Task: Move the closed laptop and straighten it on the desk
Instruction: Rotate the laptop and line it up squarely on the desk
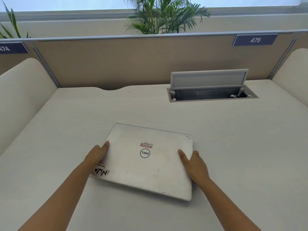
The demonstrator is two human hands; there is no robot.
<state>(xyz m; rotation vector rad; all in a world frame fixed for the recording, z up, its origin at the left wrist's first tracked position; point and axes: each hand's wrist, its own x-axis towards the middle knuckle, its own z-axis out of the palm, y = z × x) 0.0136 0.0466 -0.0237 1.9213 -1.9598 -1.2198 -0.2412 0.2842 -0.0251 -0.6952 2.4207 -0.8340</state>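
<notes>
A closed silver laptop (146, 162) with a round logo and stickers lies on the pale desk (66, 130), skewed so its right side sits nearer to me than its left. My left hand (96, 155) grips its left edge, thumb on the lid. At the right edge my right hand (195, 165) holds on too, thumb on top and fingers wrapped around the side. Both forearms reach in from the bottom of the head view.
An open cable box (211, 94) with its flap raised is set into the desk at the back right. A beige partition (133, 64) closes the back, curved cream side panels (20, 90) stand left and right. A palm (163, 15) rises behind the partition.
</notes>
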